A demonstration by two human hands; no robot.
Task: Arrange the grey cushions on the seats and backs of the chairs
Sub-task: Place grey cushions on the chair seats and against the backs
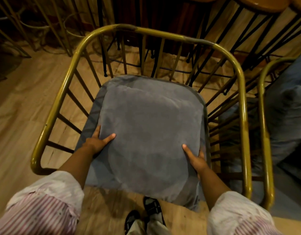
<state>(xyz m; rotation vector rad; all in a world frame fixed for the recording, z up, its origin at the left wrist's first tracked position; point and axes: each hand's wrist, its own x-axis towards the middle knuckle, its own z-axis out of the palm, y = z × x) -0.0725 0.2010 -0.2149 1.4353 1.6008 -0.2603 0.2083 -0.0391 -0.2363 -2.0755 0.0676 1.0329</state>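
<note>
A square grey cushion point(149, 133) lies over the grey padded seat point(90, 126) of a gold metal chair point(65, 87) with a curved barred back. My left hand point(97, 141) grips the cushion's left edge, thumb on top. My right hand point(196, 158) grips its right edge the same way. The cushion's near edge overhangs the seat front. A second gold chair point(265, 133) stands close on the right, with grey cushions point(288, 112) piled on it.
Black and gold stool legs point(219, 48) crowd the space behind the chair back. Wooden floor point(19, 107) lies open to the left. My feet in dark sandals point(146, 212) stand right at the seat's front edge.
</note>
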